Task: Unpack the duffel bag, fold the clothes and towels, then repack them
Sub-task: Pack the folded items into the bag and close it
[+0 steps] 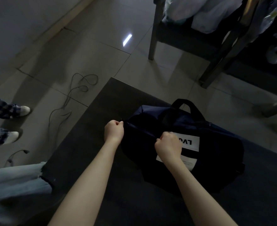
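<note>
A dark navy duffel bag (216,144) with black handles and white labels lies closed on a dark table (111,160). My left hand (114,130) pinches the bag's left end by the start of the zipper. My right hand (168,146) is curled round something small on the zipper line near the bag's middle, partly covering a white label. The bag's contents are hidden.
A dark chair (191,38) piled with pale clothes and plastic bags stands on the tiled floor at the back right. Loose cables (72,98) trail over the floor to the left. A person's checked trouser legs and white shoes (22,110) are at the left edge. Jeans (17,181) show at lower left.
</note>
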Demonstrator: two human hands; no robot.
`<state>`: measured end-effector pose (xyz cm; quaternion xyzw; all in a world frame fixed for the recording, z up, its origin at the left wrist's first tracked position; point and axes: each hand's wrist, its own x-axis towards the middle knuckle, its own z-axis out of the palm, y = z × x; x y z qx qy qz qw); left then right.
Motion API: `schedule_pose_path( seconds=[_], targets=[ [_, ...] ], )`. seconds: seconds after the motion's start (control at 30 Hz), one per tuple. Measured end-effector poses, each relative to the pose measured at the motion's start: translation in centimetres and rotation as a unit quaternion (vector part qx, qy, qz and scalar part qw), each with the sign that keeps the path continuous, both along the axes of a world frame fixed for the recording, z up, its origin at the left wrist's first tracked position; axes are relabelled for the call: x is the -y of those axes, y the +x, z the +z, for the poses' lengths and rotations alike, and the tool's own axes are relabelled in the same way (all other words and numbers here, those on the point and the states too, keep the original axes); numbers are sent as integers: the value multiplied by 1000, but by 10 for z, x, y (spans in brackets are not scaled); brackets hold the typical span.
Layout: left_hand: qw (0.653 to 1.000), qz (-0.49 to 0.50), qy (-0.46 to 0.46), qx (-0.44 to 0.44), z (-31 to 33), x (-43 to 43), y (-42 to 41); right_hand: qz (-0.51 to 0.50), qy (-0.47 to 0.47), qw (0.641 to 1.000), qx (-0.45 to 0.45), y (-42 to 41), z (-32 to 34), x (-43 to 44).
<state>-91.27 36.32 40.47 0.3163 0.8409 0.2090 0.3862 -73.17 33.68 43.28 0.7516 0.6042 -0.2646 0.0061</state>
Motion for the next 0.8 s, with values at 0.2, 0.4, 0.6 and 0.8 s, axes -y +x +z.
schedule_pose_path(
  seconds=[0.2,0.4,0.6,0.8],
  targets=[
    [997,-40,-39,-50,10,6,11,24,42,997,57,23,3,24],
    [813,-476,259,-213,13,30,58,6,48,998,30,29,5,21],
    [744,-557,232,-288,6,29,84,-9,57,998,5,33,6,20],
    [755,-533,211,-319,7,32,83,-28,51,998,28,54,10,25]
  ],
)
